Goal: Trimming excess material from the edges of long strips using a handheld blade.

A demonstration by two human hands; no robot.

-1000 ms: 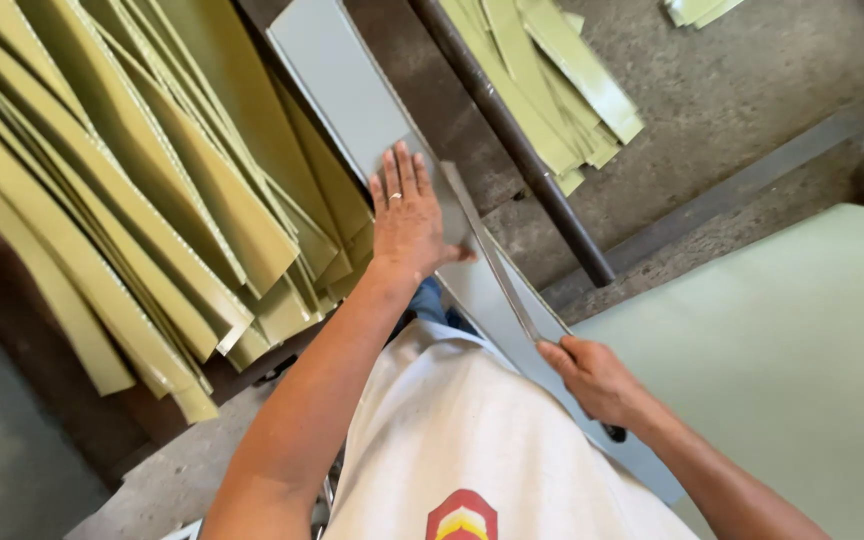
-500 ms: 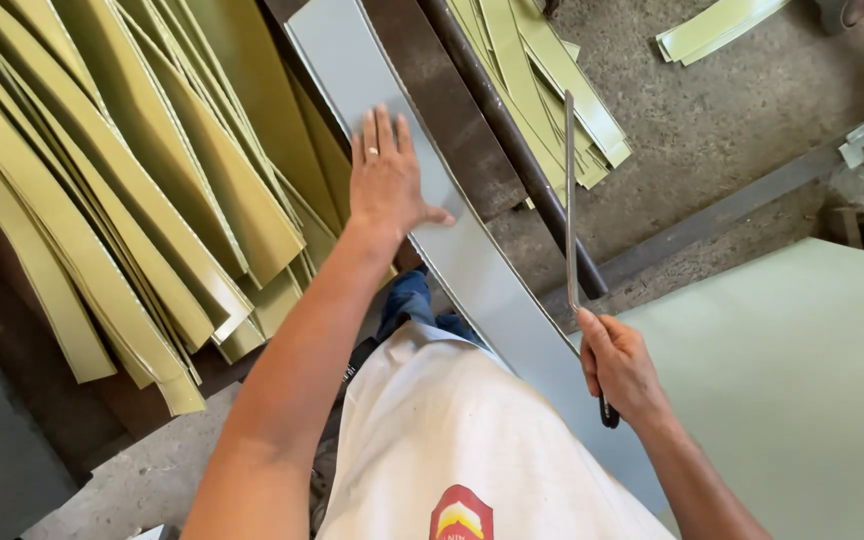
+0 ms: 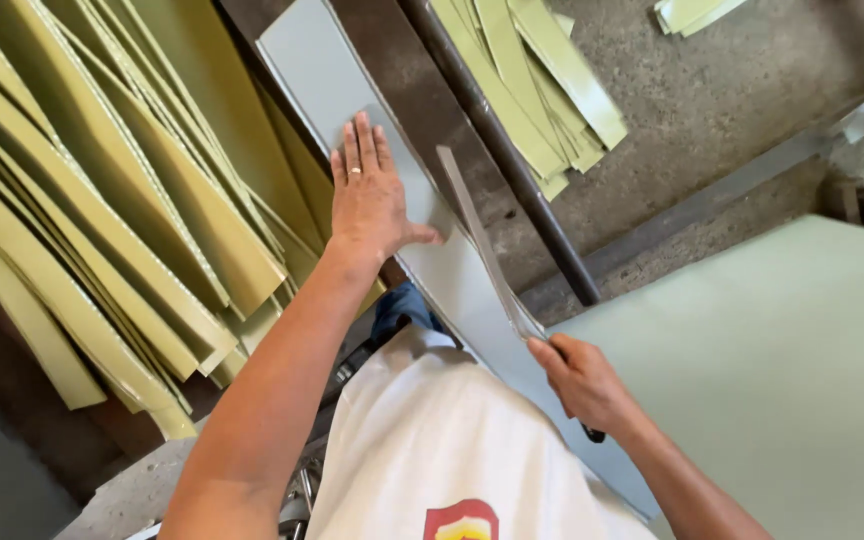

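I see a long pale grey flat strip [image 3: 452, 270] lying on the bench, running away from my body. My left hand [image 3: 367, 195] rests on it, palm down, fingers spread flat. Just right of the strip, my right hand [image 3: 582, 380] has its grip closed around the dark handle of a long thin metal blade [image 3: 482, 240], angled above the strip and touching nothing that I can tell. Left of the strip lie many yellow-green cut strips [image 3: 102, 220]; right of it, a large pale green sheet [image 3: 772, 380] appears uncut.
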